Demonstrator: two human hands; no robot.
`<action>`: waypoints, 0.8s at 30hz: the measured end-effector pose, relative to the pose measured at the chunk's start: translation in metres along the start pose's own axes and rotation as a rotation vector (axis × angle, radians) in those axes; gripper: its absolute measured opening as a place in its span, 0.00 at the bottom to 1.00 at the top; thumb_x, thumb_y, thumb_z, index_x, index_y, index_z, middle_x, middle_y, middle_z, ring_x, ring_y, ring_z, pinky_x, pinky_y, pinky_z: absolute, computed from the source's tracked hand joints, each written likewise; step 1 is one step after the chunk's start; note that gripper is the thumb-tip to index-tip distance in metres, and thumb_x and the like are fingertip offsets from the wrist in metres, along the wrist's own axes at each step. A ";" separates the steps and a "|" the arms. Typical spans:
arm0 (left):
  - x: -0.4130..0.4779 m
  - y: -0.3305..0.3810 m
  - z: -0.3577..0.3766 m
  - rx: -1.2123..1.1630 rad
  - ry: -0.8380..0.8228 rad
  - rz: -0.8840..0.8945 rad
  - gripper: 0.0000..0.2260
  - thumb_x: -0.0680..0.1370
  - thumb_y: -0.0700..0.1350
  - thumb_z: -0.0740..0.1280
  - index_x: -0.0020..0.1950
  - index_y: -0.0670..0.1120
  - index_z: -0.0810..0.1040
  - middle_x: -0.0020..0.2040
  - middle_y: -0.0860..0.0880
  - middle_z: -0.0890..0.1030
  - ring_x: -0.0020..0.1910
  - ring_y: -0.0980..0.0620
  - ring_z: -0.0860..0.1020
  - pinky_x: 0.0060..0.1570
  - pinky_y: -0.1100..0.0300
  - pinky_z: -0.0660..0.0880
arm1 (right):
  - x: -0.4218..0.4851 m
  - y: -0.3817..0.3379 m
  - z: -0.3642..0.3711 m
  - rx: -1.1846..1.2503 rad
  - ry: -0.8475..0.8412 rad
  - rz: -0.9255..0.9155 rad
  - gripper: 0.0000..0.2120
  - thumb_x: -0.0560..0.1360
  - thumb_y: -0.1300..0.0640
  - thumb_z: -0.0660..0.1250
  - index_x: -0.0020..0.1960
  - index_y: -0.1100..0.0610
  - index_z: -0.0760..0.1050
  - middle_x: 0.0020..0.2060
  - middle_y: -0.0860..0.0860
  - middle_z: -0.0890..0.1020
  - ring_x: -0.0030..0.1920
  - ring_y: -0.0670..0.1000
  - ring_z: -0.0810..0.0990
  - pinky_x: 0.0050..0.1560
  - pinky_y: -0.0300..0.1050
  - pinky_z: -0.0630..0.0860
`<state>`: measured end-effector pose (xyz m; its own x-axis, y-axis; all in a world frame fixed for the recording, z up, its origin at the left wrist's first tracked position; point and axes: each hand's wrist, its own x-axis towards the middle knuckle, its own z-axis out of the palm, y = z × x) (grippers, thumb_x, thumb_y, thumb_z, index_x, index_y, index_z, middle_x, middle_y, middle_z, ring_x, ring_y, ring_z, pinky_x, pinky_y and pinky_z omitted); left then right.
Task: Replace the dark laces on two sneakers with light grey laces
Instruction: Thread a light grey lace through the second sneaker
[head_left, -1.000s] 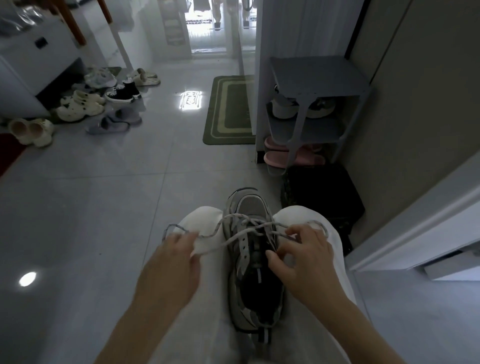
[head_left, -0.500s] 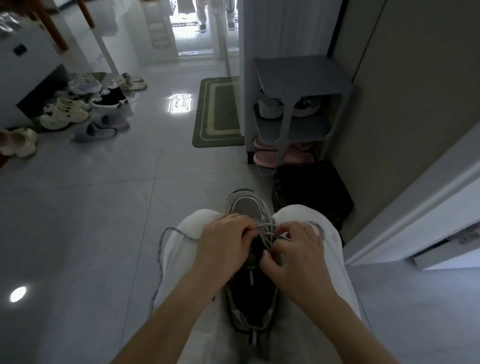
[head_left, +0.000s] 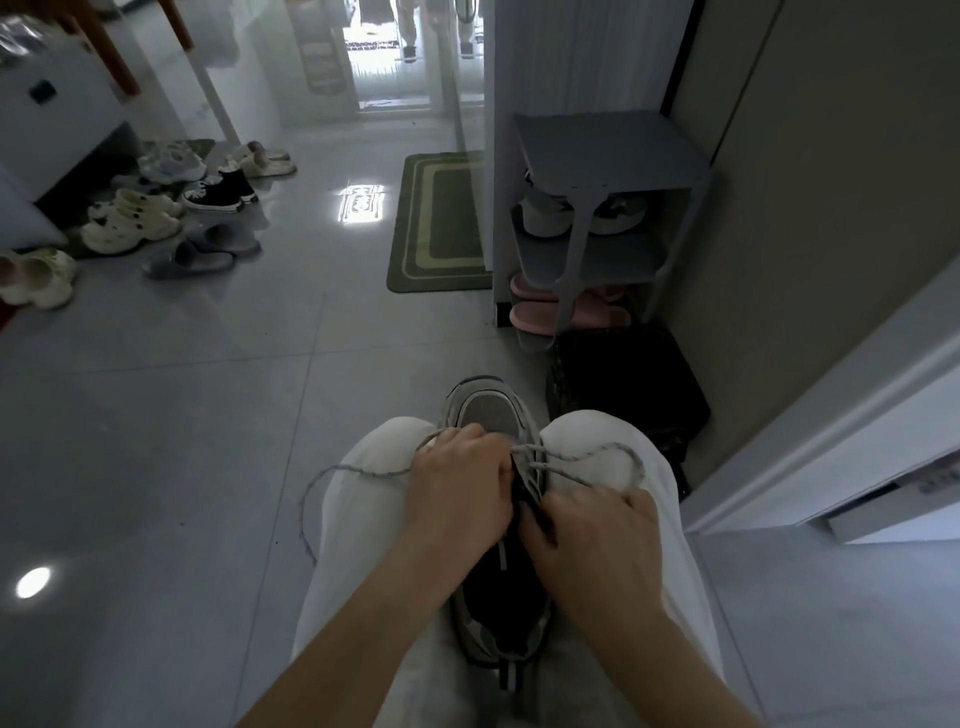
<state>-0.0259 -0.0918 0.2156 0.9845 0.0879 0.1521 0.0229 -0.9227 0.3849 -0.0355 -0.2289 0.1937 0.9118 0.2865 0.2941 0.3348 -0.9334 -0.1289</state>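
Gripping obscured lace (head_left: 363, 470), left hand (head_left: 457, 486); right hand (head_left: 597, 540)

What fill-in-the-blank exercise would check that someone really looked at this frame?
1. The lace threaded through the sneaker is light ____.
2. The sneaker's toe points ____ from the person.
3. The doormat on the floor is ____.
4. On the lowest shelf of the shoe rack lie ____ slippers.
Missing words: grey; away; green; pink.
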 end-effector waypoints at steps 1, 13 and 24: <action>-0.002 -0.001 -0.003 -0.030 -0.014 -0.028 0.05 0.70 0.45 0.66 0.35 0.49 0.73 0.38 0.51 0.77 0.41 0.48 0.76 0.41 0.56 0.69 | 0.000 0.000 -0.001 0.014 -0.007 -0.003 0.18 0.72 0.43 0.58 0.26 0.50 0.64 0.21 0.47 0.72 0.25 0.49 0.71 0.36 0.45 0.61; -0.075 -0.120 -0.076 -0.114 -0.301 -0.556 0.10 0.72 0.41 0.72 0.33 0.54 0.77 0.33 0.49 0.78 0.32 0.50 0.73 0.36 0.58 0.68 | 0.006 0.004 0.001 0.090 0.025 -0.022 0.18 0.71 0.45 0.55 0.25 0.50 0.59 0.19 0.44 0.63 0.20 0.47 0.63 0.34 0.44 0.67; -0.001 0.006 -0.003 0.046 -0.055 0.053 0.07 0.74 0.49 0.65 0.49 0.49 0.80 0.50 0.49 0.76 0.53 0.47 0.72 0.49 0.54 0.70 | 0.006 0.007 0.000 0.092 -0.018 -0.072 0.17 0.70 0.45 0.56 0.26 0.49 0.58 0.18 0.48 0.70 0.20 0.48 0.68 0.33 0.42 0.61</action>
<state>-0.0275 -0.0965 0.2211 0.9925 0.0193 0.1205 -0.0224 -0.9420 0.3350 -0.0275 -0.2335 0.1946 0.8885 0.3569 0.2884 0.4193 -0.8867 -0.1946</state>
